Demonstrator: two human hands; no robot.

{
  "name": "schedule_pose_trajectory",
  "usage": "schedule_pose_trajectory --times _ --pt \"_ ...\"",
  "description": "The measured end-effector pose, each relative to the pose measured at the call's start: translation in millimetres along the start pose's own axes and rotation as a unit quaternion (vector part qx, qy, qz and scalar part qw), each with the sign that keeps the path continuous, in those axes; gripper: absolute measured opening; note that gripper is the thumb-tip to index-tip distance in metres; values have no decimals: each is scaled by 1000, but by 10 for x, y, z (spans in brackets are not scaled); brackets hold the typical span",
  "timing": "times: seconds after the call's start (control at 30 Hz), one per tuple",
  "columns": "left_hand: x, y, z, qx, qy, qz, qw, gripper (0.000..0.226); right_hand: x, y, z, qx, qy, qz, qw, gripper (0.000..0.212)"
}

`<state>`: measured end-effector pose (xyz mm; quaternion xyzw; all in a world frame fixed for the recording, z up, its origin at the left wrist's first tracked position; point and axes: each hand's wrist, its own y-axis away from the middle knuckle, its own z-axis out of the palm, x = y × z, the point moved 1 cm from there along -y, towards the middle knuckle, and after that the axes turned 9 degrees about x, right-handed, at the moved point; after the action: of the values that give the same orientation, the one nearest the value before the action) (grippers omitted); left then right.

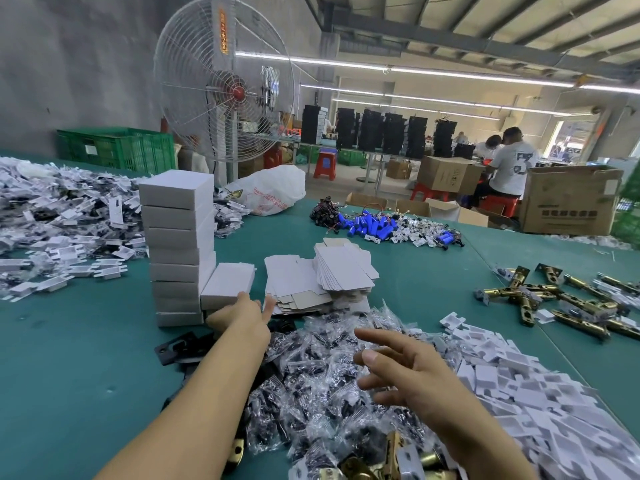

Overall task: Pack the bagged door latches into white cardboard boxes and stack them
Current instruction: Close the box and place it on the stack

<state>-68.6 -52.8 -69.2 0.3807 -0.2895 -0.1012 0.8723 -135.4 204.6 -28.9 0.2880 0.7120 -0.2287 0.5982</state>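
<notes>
Your left hand (242, 315) reaches out flat, fingers straight, to the near edge of a closed box (228, 280). The box sits low against the stack (180, 237), likely starting a second column so the tall one doesn't topple. Your right hand (405, 368) hovers loose and empty over the bags (311, 393), well placed for the next pick. Flat blanks (311, 282) lie just past the bags on the counter (69, 358), within either hand's reach.
</notes>
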Motion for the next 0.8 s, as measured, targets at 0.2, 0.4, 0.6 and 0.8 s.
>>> schedule_pose_trajectory --times 0.2,0.4,0.6,0.8 --pt "104 120 13 -24 -83 16 996 8 -5 0 -3 -1 -1 5 1000 26" --pt "-23 83 -11 -63 -236 188 951 8 2 -33 3 1 -5 6 1000 25" --pt "-284 57 89 -301 -618 464 559 33 25 -45 -5 11 -12 2 1000 24" --pt "-397 -35 202 -302 -745 512 303 45 82 -66 2 26 35 17 999 24"
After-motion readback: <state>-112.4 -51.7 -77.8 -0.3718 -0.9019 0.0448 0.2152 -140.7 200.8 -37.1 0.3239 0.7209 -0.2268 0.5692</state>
